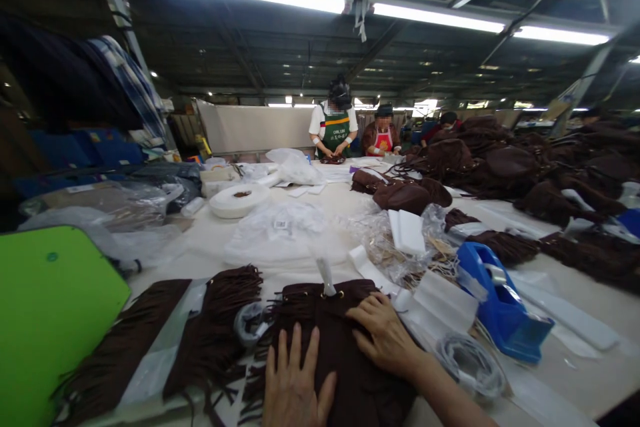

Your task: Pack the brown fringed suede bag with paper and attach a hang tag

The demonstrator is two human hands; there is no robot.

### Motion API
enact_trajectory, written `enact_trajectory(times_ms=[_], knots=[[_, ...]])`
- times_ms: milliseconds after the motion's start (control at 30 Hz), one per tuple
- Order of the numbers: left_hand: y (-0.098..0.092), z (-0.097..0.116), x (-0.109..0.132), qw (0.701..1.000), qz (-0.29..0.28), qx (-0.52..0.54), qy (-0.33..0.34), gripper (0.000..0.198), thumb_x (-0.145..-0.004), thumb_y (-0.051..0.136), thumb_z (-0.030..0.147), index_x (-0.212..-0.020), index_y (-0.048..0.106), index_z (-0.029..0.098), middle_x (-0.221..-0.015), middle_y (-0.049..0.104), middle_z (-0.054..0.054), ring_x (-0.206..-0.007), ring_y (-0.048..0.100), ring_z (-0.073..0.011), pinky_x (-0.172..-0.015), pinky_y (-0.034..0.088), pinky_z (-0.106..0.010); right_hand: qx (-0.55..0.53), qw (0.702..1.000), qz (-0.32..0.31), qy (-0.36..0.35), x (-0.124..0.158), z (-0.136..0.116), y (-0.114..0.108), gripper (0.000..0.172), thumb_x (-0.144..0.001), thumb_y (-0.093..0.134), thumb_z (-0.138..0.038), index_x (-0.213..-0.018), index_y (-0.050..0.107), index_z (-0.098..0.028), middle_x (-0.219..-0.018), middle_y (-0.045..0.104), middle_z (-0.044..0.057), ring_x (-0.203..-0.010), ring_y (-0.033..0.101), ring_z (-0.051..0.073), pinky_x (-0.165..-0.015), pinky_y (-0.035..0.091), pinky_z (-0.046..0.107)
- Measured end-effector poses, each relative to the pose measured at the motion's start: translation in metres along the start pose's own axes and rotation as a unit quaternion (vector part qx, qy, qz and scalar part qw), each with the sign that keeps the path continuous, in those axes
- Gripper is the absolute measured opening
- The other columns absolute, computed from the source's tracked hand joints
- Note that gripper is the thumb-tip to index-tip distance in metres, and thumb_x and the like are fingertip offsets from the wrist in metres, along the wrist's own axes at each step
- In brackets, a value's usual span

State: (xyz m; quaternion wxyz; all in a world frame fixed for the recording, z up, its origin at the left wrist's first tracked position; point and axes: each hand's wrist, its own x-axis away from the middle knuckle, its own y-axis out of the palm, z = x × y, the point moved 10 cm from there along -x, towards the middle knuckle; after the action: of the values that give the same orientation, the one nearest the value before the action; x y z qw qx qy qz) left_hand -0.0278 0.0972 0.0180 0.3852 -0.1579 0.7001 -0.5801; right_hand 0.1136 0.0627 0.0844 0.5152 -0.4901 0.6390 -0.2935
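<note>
A dark brown fringed suede bag [330, 333] lies flat on the white table in front of me. My left hand [294, 383] rests on its lower part, fingers stretched out and flat. My right hand [383, 333] presses on the bag's right side, fingers spread and a little curled, holding nothing. A white strip [326, 275] sticks up at the bag's top edge. A roll of clear tape [250, 323] lies just left of the bag, beside loose brown fringe pieces [210, 327].
A blue tape dispenser [500, 307] stands to the right, with a tape roll [470, 363] and white foam pieces [440, 300] near it. A green board [50, 320] sits at the left. Plastic bags [280, 230] and piles of brown bags [525, 173] fill the table; two people work at the far end.
</note>
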Motion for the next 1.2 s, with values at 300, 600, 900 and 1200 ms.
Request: enact_trajectory(times_ms=[300, 600, 900, 1200], knots=[[-0.008, 0.003, 0.003, 0.999, 0.040, -0.015, 0.016, 0.059, -0.084, 0.044, 0.044, -0.137, 0.027, 0.027, -0.137, 0.041, -0.015, -0.120, 0.042, -0.0387, -0.091, 0.041, -0.052, 0.094, 0.982, 0.154, 0.056, 0.024, 0.039, -0.089, 0.029, -0.088, 0.044, -0.041, -0.082, 0.062, -0.020, -0.077, 0.062, 0.006, -0.073, 0.058, 0.020, -0.068, 0.047, 0.036], [-0.004, -0.001, 0.003, 0.999, 0.027, 0.005, -0.045, 0.066, -0.073, 0.059, 0.039, -0.134, 0.035, 0.030, -0.138, 0.039, -0.012, -0.124, 0.038, -0.0380, -0.096, 0.037, -0.054, 0.125, 0.966, 0.226, -0.030, 0.017, -0.049, -0.040, 0.054, -0.089, 0.039, -0.031, -0.140, 0.026, -0.023, -0.132, 0.049, 0.010, -0.121, 0.045, 0.029, -0.089, 0.047, 0.047], [0.003, -0.002, 0.001, 0.997, -0.019, 0.075, -0.020, 0.080, -0.074, 0.058, 0.040, -0.139, 0.012, 0.031, -0.141, 0.029, -0.015, -0.124, 0.033, -0.0424, -0.091, 0.042, -0.060, 0.094, 0.985, 0.141, 0.036, 0.045, 0.025, 0.022, 0.036, -0.091, 0.037, -0.038, -0.109, 0.060, -0.018, -0.108, 0.066, 0.008, -0.098, 0.064, 0.022, -0.077, 0.057, 0.033], [-0.012, 0.004, 0.004, 0.998, 0.060, -0.023, 0.000, 0.067, -0.080, 0.048, 0.036, -0.140, 0.018, 0.028, -0.136, 0.040, -0.013, -0.118, 0.044, -0.0377, -0.086, 0.049, -0.052, 0.090, 0.981, 0.161, -0.059, 0.026, -0.055, -0.003, 0.031, -0.089, 0.042, -0.026, -0.114, 0.058, -0.017, -0.113, 0.063, 0.008, -0.103, 0.060, 0.018, -0.083, 0.053, 0.027]])
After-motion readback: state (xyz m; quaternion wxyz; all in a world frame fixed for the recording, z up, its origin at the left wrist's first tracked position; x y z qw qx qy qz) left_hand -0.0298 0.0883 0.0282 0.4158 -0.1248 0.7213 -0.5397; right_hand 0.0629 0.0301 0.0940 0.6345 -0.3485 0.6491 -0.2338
